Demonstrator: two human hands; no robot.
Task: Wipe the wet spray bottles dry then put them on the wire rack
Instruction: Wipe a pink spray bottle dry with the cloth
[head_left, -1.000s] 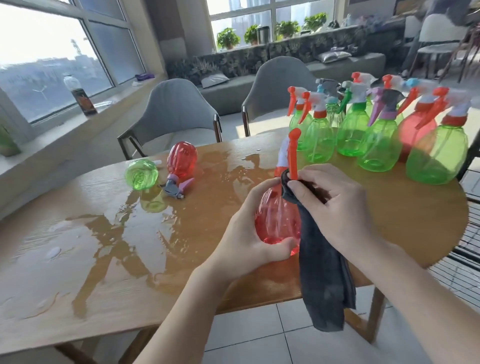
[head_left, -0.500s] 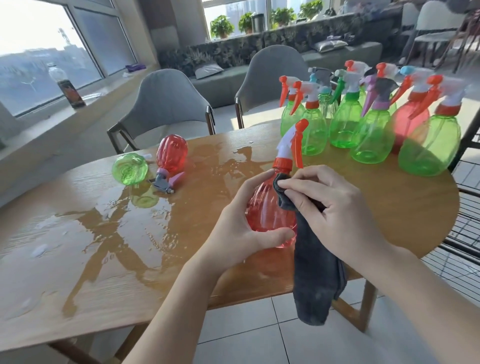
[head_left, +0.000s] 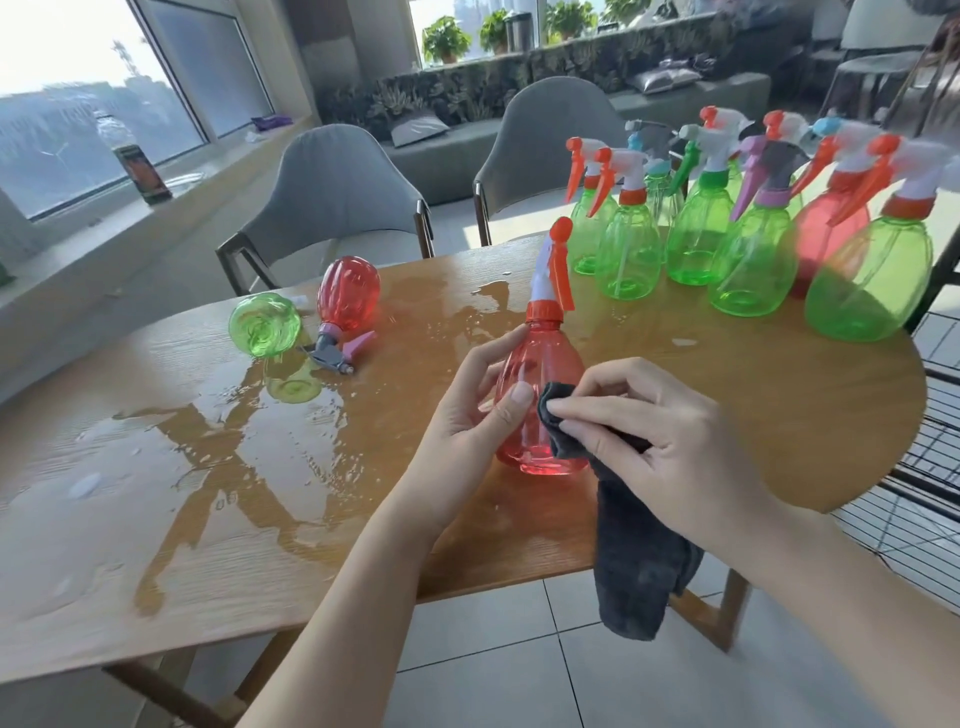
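Observation:
A red spray bottle (head_left: 540, 364) with an orange trigger stands upright near the table's front edge. My left hand (head_left: 467, 410) grips its body from the left, thumb across the front. My right hand (head_left: 654, 436) holds a dark grey cloth (head_left: 634, 561) and presses a fold of it against the bottle's right side; the rest of the cloth hangs below the table edge. Two more bottles lie on their sides at the left: a green one (head_left: 265, 323) and a red one (head_left: 347, 292). A wire rack (head_left: 924, 483) shows at the right edge.
Several green and red spray bottles (head_left: 748, 260) stand grouped at the table's far right. A wide puddle (head_left: 249, 441) covers the left half of the wooden table (head_left: 779, 405). Two grey chairs (head_left: 337, 202) stand behind it, with a window ledge at the left.
My right hand has slid the cloth down from the bottle's neck to its lower body. The trigger head is now uncovered. My left hand keeps its grip.

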